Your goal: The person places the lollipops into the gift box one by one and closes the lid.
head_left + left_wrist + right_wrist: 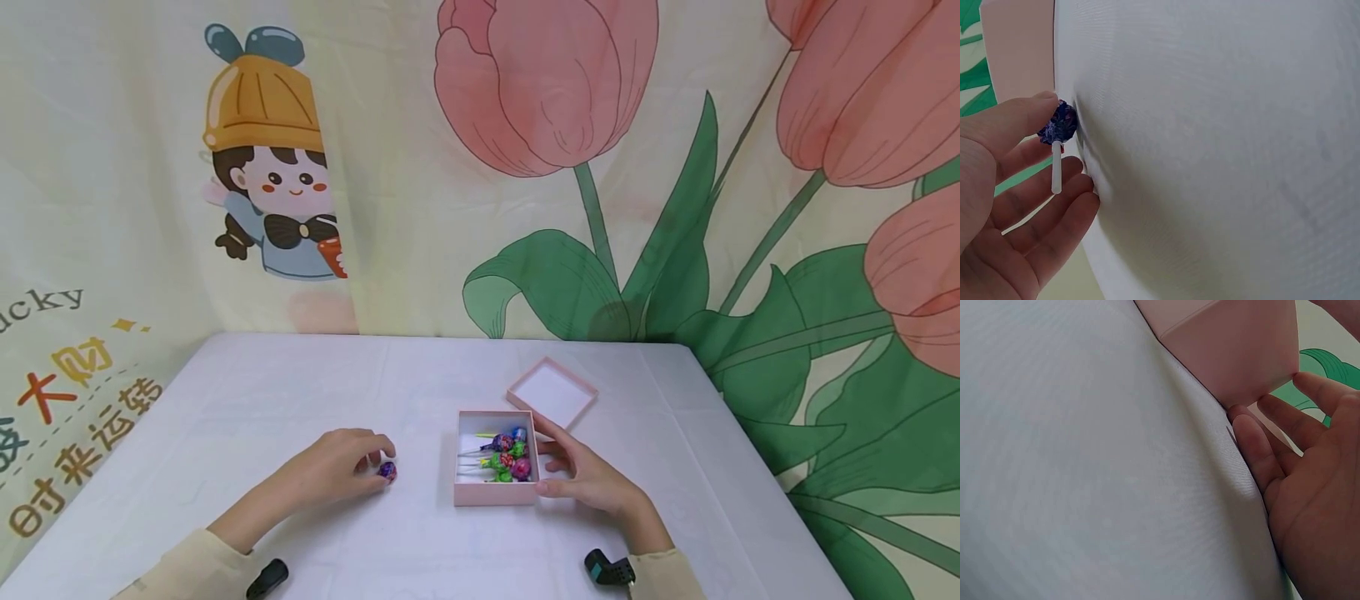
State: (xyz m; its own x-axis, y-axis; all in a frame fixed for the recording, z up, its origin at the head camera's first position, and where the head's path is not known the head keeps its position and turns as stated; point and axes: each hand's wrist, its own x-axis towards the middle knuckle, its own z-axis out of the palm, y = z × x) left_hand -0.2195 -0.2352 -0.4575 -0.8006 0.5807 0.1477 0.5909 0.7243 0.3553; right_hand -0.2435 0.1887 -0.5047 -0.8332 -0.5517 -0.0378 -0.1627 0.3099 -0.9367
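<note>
Left of the box, my left hand (341,467) pinches a lollipop (387,472) close over the table. In the left wrist view its purple-blue wrapped head (1060,124) sits at the thumb tip, the white stick (1056,167) points toward the palm side, and the other fingers curve loosely below. A pink box (495,495) stands at the middle, holding several lollipops (504,458) in purple, green, red and blue wrappers, sticks to the left. My right hand (581,475) rests its fingertips on the box's right side, also seen against the pink wall (1235,353) in the right wrist view.
The pink lid (552,393) lies behind the box to the right, its white inside facing up. A white cloth covers the table (375,550). Behind it hangs a printed curtain (405,208) with tulips and a cartoon figure. Black wrist devices (609,568) sit at both sleeves.
</note>
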